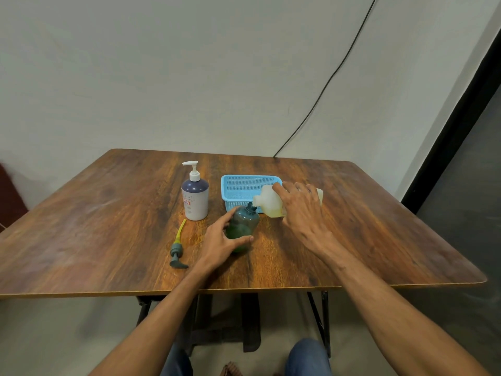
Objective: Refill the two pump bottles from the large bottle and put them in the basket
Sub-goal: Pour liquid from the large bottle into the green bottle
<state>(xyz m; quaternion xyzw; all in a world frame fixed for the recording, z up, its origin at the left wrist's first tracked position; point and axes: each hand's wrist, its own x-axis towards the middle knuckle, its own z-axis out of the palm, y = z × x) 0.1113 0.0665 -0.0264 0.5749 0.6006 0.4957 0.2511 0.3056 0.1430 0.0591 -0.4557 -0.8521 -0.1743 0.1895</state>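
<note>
Tabletop [108,226]; hands [219,241] round green bottle [242,221], large bottle [268,202]

wood-grain table [108,213] fills the middle, up on black metal legs [324,316] over a pale grey floor [67,335]. behind it, a plain off-white wall [162,77], and a thin black cable [334,73] runs down it to the table's far edge. over on the right, a dark frame [450,137] slants along a grey panel [466,213].

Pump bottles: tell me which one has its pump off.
The dark green bottle in the left hand; its grey pump lies on the table. The white bottle has its pump on.
</note>
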